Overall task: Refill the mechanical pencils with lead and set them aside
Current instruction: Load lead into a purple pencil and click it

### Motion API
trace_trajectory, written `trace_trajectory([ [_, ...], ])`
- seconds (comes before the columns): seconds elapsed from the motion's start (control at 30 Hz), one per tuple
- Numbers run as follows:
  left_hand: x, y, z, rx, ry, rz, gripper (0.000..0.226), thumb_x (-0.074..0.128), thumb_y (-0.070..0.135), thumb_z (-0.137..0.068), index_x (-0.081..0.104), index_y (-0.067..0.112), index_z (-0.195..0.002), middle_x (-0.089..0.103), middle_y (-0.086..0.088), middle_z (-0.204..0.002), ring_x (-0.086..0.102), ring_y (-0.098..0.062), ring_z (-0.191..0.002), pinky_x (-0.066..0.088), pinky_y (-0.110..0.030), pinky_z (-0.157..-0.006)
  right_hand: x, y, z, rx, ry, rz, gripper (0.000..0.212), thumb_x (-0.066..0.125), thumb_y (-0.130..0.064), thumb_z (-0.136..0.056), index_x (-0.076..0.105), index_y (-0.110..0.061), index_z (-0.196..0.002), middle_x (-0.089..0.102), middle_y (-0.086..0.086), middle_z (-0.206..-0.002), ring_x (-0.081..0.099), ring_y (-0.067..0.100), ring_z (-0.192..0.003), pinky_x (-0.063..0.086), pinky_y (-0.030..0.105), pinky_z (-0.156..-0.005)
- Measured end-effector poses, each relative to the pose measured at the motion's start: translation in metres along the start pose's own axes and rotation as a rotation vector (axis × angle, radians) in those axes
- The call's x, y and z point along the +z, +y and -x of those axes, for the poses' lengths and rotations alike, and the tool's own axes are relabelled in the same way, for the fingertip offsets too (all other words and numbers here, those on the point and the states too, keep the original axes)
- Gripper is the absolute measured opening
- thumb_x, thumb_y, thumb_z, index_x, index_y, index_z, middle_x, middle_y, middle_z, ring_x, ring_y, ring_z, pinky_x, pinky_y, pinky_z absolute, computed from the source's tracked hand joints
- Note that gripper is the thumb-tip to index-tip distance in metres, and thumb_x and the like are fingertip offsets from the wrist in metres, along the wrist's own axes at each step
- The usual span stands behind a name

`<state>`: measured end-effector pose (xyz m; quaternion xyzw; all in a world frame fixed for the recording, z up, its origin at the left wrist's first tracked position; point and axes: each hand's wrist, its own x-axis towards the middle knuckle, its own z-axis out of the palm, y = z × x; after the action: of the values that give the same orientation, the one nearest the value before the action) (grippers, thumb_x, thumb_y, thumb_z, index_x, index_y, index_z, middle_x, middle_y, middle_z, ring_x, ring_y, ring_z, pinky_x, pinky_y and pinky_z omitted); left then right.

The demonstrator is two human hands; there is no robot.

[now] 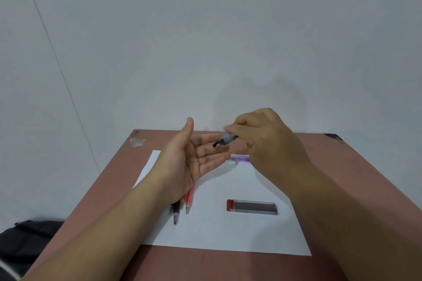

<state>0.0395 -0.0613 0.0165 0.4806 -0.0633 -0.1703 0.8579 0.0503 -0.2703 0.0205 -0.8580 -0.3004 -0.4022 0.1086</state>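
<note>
Right hand [265, 141] pinches pencil [226, 140], tip tilted over left hand [194, 159]'s straight, joined fingers, likely to catch lead

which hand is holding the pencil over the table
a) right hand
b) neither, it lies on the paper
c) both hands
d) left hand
a: the right hand grips the pencil in curled fingers, its dark end pointing toward the left hand, which is held open, palm up, with nothing in it.
</note>
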Motion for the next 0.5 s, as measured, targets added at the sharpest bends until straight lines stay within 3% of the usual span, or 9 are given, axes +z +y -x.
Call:
trace_trajectory([
  [0.03, -0.001, 0.001, 0.001, -0.016, -0.010, 0.028, 0.081, 0.040, 0.064, -0.095, 0.060, -0.007, -0.128, 0.065, -0.032, -0.124, 0.065, -0.041, -0.118, 0.054, -0.040, -0.099, -0.001, -0.003, -0.003, -0.007, -0.040, 0.021, 0.079, 0.069, 0.016, -0.076, 0.057, -0.027, -0.142, 0.066, -0.010, -0.110, 0.051, 0.023, -0.103, 0.057, 0.043, -0.058],
  [0.13, -0.002, 0.005, 0.004, -0.058, -0.032, 0.107, 0.087, 0.038, 0.068, -0.095, 0.056, -0.010, -0.130, 0.062, -0.034, -0.127, 0.062, -0.044, -0.120, 0.049, -0.042, -0.104, -0.005, -0.012, -0.011, 0.046, -0.124, 0.048, 0.109, 0.072, 0.008, -0.079, 0.018, -0.046, -0.158, 0.059, -0.014, -0.102, 0.048, 0.017, -0.097, 0.055, 0.038, -0.054],
  [0.17, -0.002, 0.006, 0.005, -0.065, -0.039, 0.131, 0.089, 0.038, 0.069, -0.095, 0.055, -0.011, -0.131, 0.062, -0.034, -0.127, 0.061, -0.045, -0.121, 0.048, -0.043, -0.104, -0.007, -0.013, -0.014, 0.022, -0.132, 0.043, 0.107, 0.074, 0.007, -0.078, 0.024, -0.046, -0.156, 0.060, -0.014, -0.101, 0.049, 0.018, -0.095, 0.054, 0.037, -0.052],
  [0.23, -0.001, 0.008, 0.006, -0.075, -0.046, 0.178, 0.091, 0.038, 0.070, -0.095, 0.053, -0.012, -0.132, 0.061, -0.034, -0.128, 0.061, -0.047, -0.120, 0.050, -0.044, -0.102, -0.009, -0.009, -0.015, -0.103, -0.130, 0.070, 0.084, 0.077, 0.011, -0.071, 0.058, -0.031, -0.140, 0.066, -0.008, -0.101, 0.055, 0.024, -0.092, 0.052, 0.037, -0.050],
  [0.27, -0.002, 0.008, 0.007, -0.081, -0.046, 0.192, 0.091, 0.038, 0.070, -0.095, 0.052, -0.012, -0.132, 0.061, -0.034, -0.128, 0.061, -0.047, -0.120, 0.051, -0.044, -0.101, -0.010, -0.007, -0.015, -0.133, -0.124, 0.094, 0.079, 0.076, 0.014, -0.068, 0.063, -0.025, -0.136, 0.068, -0.005, -0.100, 0.056, 0.027, -0.088, 0.051, 0.037, -0.051],
  [0.37, -0.001, 0.009, 0.008, -0.098, -0.067, 0.203, 0.093, 0.038, 0.071, -0.094, 0.050, -0.013, -0.134, 0.060, -0.035, -0.129, 0.060, -0.047, -0.122, 0.049, -0.045, -0.103, -0.012, -0.009, -0.019, -0.097, -0.116, 0.168, 0.100, 0.071, 0.013, -0.068, 0.039, -0.027, -0.154, 0.064, -0.006, -0.093, 0.052, 0.024, -0.079, 0.049, 0.036, -0.052],
  [0.5, -0.001, 0.010, 0.010, -0.093, -0.076, 0.232, 0.094, 0.039, 0.071, -0.094, 0.050, -0.014, -0.133, 0.060, -0.035, -0.129, 0.060, -0.049, -0.121, 0.050, -0.047, -0.102, -0.011, -0.009, -0.016, -0.148, -0.072, 0.154, 0.069, 0.075, 0.013, -0.066, 0.070, -0.019, -0.127, 0.070, -0.002, -0.100, 0.058, 0.029, -0.082, 0.051, 0.038, -0.058],
])
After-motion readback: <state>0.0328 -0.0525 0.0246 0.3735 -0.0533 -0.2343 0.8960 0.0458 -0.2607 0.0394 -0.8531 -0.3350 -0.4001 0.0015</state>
